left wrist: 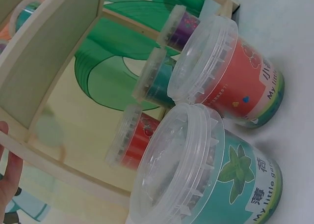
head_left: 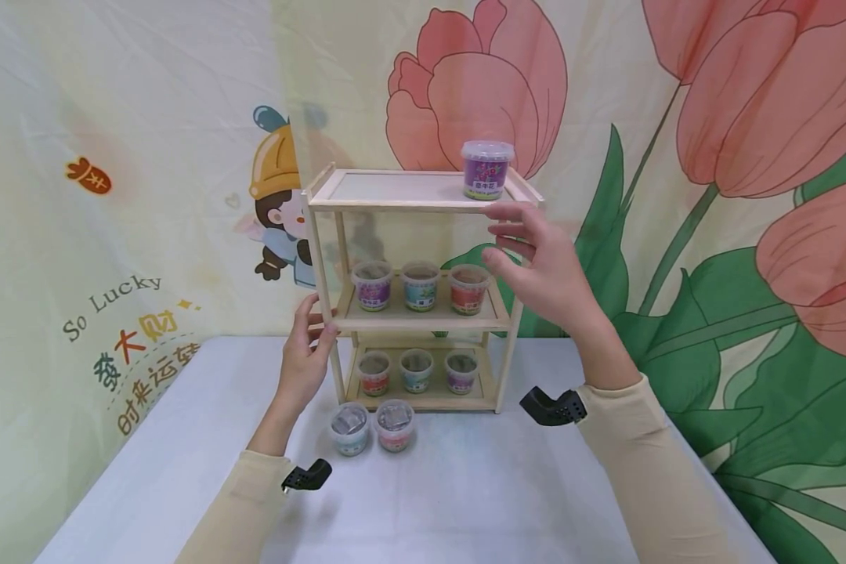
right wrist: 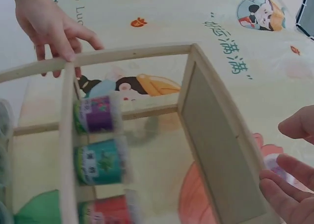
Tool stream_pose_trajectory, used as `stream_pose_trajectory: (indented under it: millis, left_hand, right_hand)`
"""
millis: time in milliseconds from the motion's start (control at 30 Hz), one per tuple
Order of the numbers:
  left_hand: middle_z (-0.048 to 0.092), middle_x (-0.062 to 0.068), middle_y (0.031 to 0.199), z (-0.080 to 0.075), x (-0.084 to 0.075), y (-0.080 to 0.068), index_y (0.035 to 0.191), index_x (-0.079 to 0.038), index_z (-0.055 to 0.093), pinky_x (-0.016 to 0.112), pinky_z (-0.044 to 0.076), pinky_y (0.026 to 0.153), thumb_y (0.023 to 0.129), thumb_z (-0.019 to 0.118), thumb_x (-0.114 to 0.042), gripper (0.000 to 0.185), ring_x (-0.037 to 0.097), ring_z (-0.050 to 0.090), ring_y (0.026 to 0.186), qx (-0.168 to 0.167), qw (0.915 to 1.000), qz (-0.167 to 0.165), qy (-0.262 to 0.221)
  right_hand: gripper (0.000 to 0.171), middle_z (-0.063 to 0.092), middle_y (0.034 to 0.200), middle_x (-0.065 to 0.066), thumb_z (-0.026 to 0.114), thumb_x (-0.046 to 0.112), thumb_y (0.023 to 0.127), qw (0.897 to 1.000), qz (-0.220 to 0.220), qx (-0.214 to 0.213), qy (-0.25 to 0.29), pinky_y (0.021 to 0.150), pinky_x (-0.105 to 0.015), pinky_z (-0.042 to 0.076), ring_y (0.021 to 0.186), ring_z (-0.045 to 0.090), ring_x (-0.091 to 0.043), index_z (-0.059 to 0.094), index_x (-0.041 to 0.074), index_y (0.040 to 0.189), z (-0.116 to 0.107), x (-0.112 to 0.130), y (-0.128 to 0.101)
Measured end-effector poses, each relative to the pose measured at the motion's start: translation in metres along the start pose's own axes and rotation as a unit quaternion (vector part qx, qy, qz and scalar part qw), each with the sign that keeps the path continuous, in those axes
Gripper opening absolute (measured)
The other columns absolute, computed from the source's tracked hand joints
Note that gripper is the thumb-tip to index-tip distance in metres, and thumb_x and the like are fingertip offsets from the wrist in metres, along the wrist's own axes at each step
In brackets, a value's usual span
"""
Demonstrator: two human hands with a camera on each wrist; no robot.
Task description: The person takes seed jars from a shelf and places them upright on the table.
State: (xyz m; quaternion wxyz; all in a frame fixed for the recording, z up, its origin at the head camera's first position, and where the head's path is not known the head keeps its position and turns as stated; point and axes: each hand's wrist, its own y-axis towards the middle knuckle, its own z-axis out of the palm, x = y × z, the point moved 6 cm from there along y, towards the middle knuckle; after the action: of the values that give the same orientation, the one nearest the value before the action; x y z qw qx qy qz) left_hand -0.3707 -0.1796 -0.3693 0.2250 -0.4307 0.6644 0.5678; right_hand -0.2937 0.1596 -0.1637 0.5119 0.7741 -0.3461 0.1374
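Observation:
A three-tier wooden shelf rack (head_left: 423, 323) stands on the table. My left hand (head_left: 305, 348) grips its left front post at the middle tier, seen also in the right wrist view. On the right end of the top tier sits a purple-labelled lidded plastic cup (head_left: 486, 171). Just below and in front of that cup is my right hand (head_left: 536, 262), its fingers loosely spread and holding nothing. The middle tier bears a purple cup (head_left: 372, 287), a teal cup (head_left: 420, 287) and a red cup (head_left: 468, 290).
On the bottom tier stand a red cup (head_left: 375, 374), a teal cup (head_left: 417, 371) and a purple cup (head_left: 461, 371). Before the rack, on the white tabletop (head_left: 465, 486), are a teal lidded cup (left wrist: 230, 180) and a red one (left wrist: 240, 76). A printed cloth (head_left: 204, 196) hangs behind.

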Motion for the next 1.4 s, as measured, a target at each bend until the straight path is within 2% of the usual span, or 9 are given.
stream_pose_trajectory:
  millis: [133, 267, 433, 533, 767, 933, 1100, 1400]
  left_hand:
    - [0.060, 0.013, 0.135, 0.000, -0.002, 0.001, 0.164, -0.033, 0.032, 0.049, 0.050, 0.096, 0.113, 0.055, -0.024, 0.057, 0.032, 0.067, 0.114, 0.002, 1.0000, 0.001, 0.000]
    - [0.060, 0.014, 0.134, 0.001, -0.003, 0.000, 0.165, -0.032, 0.031, 0.050, 0.050, 0.097, 0.113, 0.054, -0.024, 0.057, 0.032, 0.067, 0.115, 0.002, 1.0000, 0.003, 0.002]
    - [0.060, 0.014, 0.135, 0.001, -0.003, -0.003, 0.165, -0.031, 0.031, 0.047, 0.051, 0.095, 0.113, 0.054, -0.023, 0.058, 0.030, 0.067, 0.113, -0.004, 0.9999, 0.008, 0.007]
    - [0.061, 0.013, 0.135, 0.001, -0.003, -0.004, 0.165, -0.032, 0.031, 0.047, 0.051, 0.095, 0.113, 0.053, -0.023, 0.058, 0.029, 0.067, 0.114, -0.010, 0.9998, 0.010, 0.011]
    - [0.063, 0.011, 0.139, 0.003, -0.003, -0.006, 0.164, -0.037, 0.033, 0.054, 0.052, 0.097, 0.113, 0.055, -0.024, 0.057, 0.031, 0.065, 0.119, -0.027, 0.9995, 0.000, 0.012]
    - [0.065, 0.011, 0.138, 0.002, -0.006, -0.006, 0.163, -0.037, 0.034, 0.048, 0.053, 0.094, 0.113, 0.053, -0.025, 0.055, 0.032, 0.067, 0.115, -0.039, 0.9991, -0.001, 0.018]
    - [0.067, 0.010, 0.136, 0.001, -0.007, -0.006, 0.162, -0.035, 0.035, 0.039, 0.052, 0.090, 0.113, 0.053, -0.026, 0.053, 0.033, 0.069, 0.111, -0.048, 0.9985, 0.002, 0.027]
    - [0.067, 0.010, 0.135, 0.004, -0.006, -0.005, 0.162, -0.032, 0.036, 0.045, 0.053, 0.090, 0.113, 0.053, -0.027, 0.053, 0.028, 0.067, 0.112, -0.058, 0.9979, 0.000, 0.031]
  right_hand:
    - [0.042, 0.060, 0.145, -0.011, 0.068, 0.000, 0.100, 0.999, -0.008, -0.027, -0.020, 0.112, -0.033, 0.048, 0.131, 0.062, -0.029, 0.059, 0.002, 0.141, -0.017, 0.012, 0.015]
    - [0.041, 0.061, 0.145, -0.011, 0.069, 0.005, 0.101, 0.997, 0.004, -0.050, -0.054, 0.112, -0.032, 0.047, 0.133, 0.061, -0.029, 0.060, 0.005, 0.141, -0.028, 0.019, 0.028]
    - [0.042, 0.062, 0.144, -0.007, 0.069, 0.013, 0.101, 0.991, 0.025, -0.082, -0.101, 0.114, -0.033, 0.046, 0.130, 0.061, -0.025, 0.061, 0.009, 0.142, -0.040, 0.018, 0.043]
    - [0.046, 0.058, 0.147, -0.008, 0.069, 0.018, 0.101, 0.986, 0.047, -0.090, -0.130, 0.116, -0.035, 0.045, 0.131, 0.059, -0.027, 0.058, 0.011, 0.145, -0.046, 0.014, 0.053]
    - [0.060, 0.046, 0.157, -0.013, 0.069, 0.023, 0.101, 0.981, 0.095, -0.046, -0.163, 0.118, -0.046, 0.043, 0.140, 0.051, -0.033, 0.048, 0.014, 0.156, -0.048, 0.001, 0.070]
    - [0.061, 0.044, 0.160, -0.015, 0.067, 0.022, 0.101, 0.982, 0.098, -0.023, -0.158, 0.116, -0.049, 0.044, 0.138, 0.052, -0.036, 0.045, 0.014, 0.158, -0.043, -0.002, 0.078]
    - [0.064, 0.043, 0.162, -0.013, 0.065, 0.020, 0.101, 0.983, 0.110, 0.008, -0.146, 0.115, -0.048, 0.045, 0.138, 0.052, -0.034, 0.043, 0.017, 0.160, -0.032, -0.004, 0.086]
    - [0.068, 0.044, 0.162, -0.012, 0.067, 0.020, 0.102, 0.978, 0.144, 0.040, -0.148, 0.112, -0.046, 0.049, 0.129, 0.057, -0.033, 0.036, 0.019, 0.163, -0.022, -0.011, 0.096]
